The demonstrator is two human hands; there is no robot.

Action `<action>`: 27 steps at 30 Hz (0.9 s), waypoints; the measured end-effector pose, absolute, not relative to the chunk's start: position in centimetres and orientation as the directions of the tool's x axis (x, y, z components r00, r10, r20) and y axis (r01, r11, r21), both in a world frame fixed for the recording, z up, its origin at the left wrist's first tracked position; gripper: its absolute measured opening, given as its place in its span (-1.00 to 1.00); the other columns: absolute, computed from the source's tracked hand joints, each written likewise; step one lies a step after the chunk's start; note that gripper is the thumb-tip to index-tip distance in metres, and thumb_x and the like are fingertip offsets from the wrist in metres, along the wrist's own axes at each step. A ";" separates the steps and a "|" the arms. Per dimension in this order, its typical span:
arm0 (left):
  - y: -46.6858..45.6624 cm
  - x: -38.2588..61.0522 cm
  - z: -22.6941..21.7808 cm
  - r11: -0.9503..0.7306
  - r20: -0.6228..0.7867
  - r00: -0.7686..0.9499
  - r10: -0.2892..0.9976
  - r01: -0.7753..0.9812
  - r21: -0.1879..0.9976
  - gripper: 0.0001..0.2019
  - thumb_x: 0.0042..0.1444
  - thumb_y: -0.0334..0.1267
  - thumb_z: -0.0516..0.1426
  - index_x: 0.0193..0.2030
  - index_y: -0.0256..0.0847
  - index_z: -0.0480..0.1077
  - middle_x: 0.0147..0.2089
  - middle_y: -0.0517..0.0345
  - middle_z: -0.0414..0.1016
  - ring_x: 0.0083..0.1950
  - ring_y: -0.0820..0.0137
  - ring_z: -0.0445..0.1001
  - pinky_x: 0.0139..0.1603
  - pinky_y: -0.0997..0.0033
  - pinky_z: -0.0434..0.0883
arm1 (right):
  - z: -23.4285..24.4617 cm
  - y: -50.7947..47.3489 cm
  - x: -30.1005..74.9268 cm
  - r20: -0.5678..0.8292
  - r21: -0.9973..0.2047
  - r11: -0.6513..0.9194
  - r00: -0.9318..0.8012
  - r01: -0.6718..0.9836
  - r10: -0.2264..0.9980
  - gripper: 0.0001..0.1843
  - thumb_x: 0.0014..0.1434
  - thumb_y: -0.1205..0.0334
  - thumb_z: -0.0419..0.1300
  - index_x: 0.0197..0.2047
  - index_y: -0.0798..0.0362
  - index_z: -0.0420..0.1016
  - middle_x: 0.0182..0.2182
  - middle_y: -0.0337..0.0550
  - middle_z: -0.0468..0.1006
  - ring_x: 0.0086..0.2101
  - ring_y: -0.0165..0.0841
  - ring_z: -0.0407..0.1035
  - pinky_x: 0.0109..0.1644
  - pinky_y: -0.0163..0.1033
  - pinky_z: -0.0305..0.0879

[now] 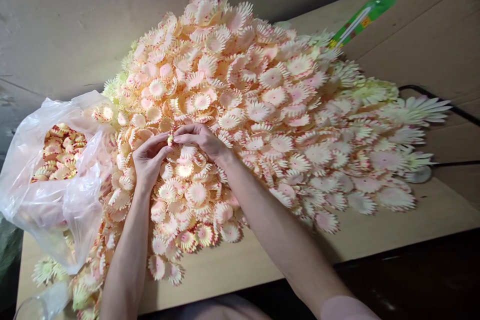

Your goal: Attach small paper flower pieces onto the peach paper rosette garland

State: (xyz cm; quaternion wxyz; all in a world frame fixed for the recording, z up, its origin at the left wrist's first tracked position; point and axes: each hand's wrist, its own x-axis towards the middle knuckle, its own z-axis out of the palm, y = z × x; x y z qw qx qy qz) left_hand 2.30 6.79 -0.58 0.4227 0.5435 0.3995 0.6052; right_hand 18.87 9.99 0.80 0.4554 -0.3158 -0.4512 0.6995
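A big heap of pink, cream and yellow artificial flower heads [262, 105] covers a wooden table [243, 260]. Both my hands meet over the left middle of the heap. My left hand [148, 160] and my right hand [200, 139] have their fingertips pinched together on one small flower piece [170, 140] between them. The piece is mostly hidden by my fingers. Flower heads lie all around and under both hands.
A clear plastic bag [60, 195] holding more flower heads lies open at the left. A green packaged item [362, 19] rests at the far side of the table. Black metal rods [450, 105] run along the right. A wall stands behind.
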 end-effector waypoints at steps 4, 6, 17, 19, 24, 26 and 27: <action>6.8 2.3 -0.6 -0.275 0.272 -0.042 0.961 -0.092 0.957 -0.68 -0.07 -0.29 0.37 -0.11 -0.06 0.57 -0.09 0.13 0.61 -0.08 0.43 0.57 -0.01 0.44 0.50 | 0.8 10.0 18.8 -0.038 -0.926 -0.176 -0.382 -0.333 0.923 -0.88 -0.13 0.24 0.35 -0.47 0.11 0.58 -0.50 -0.27 0.54 -0.42 -0.47 0.34 -0.22 -0.32 0.24; 6.9 2.3 -0.6 -0.273 0.269 -0.072 0.960 -0.057 0.960 -0.70 -0.03 -0.25 0.35 -0.09 -0.07 0.56 -0.10 0.14 0.59 -0.10 0.46 0.55 -0.04 0.49 0.48 | 0.9 10.1 18.8 -0.022 -0.938 -0.149 -0.375 -0.314 0.927 -0.89 -0.12 0.25 0.32 -0.49 0.12 0.56 -0.53 -0.29 0.50 -0.45 -0.49 0.29 -0.25 -0.32 0.20; 7.4 2.9 -1.0 -0.231 0.159 -0.304 0.939 -0.216 0.949 -0.78 0.03 -0.14 0.31 -0.18 -0.10 0.50 -0.39 0.26 0.42 -0.48 0.62 0.29 -0.44 0.61 0.33 | 0.8 10.2 18.7 0.084 -0.970 -0.044 -0.497 -0.240 0.864 -0.90 -0.14 0.26 0.23 -0.56 0.12 0.46 -0.63 -0.33 0.33 -0.57 -0.51 0.07 -0.48 -0.32 -0.08; 7.3 2.9 -1.0 -0.233 0.165 -0.297 0.941 -0.209 0.950 -0.78 0.04 -0.15 0.31 -0.17 -0.09 0.49 -0.36 0.25 0.43 -0.46 0.62 0.31 -0.42 0.61 0.33 | 0.7 10.2 18.8 0.095 -0.967 -0.042 -0.506 -0.252 0.857 -0.91 -0.14 0.26 0.22 -0.57 0.10 0.44 -0.64 -0.34 0.30 -0.58 -0.51 0.05 -0.49 -0.32 -0.09; 7.3 2.4 -1.1 -0.267 0.219 -0.251 0.943 -0.178 0.947 -0.77 0.02 -0.17 0.32 -0.16 -0.07 0.49 -0.22 0.20 0.48 -0.38 0.60 0.38 -0.36 0.61 0.37 | 1.4 10.1 18.6 0.094 -0.970 -0.023 -0.463 -0.241 0.881 -0.74 0.00 0.13 0.23 -0.59 0.11 0.42 -0.62 -0.30 0.33 -0.54 -0.49 0.14 -0.39 -0.30 0.06; 7.3 2.2 -1.1 -0.269 0.228 -0.238 0.944 -0.158 0.950 -0.75 0.01 -0.15 0.33 -0.15 -0.08 0.49 -0.17 0.17 0.50 -0.34 0.56 0.42 -0.33 0.58 0.40 | 1.5 10.0 18.4 0.088 -0.981 0.000 -0.442 -0.196 0.893 -0.62 0.05 0.01 0.25 -0.62 0.11 0.39 -0.62 -0.29 0.32 -0.52 -0.48 0.15 -0.36 -0.29 0.08; 7.3 2.2 -1.1 -0.270 0.232 -0.232 0.945 -0.146 0.952 -0.73 0.01 -0.14 0.33 -0.14 -0.08 0.49 -0.16 0.15 0.50 -0.32 0.55 0.43 -0.32 0.57 0.41 | 1.5 9.9 18.3 0.071 -0.985 -0.006 -0.438 -0.173 0.896 -0.60 0.02 -0.02 0.29 -0.62 0.11 0.38 -0.63 -0.30 0.31 -0.53 -0.49 0.14 -0.38 -0.29 0.06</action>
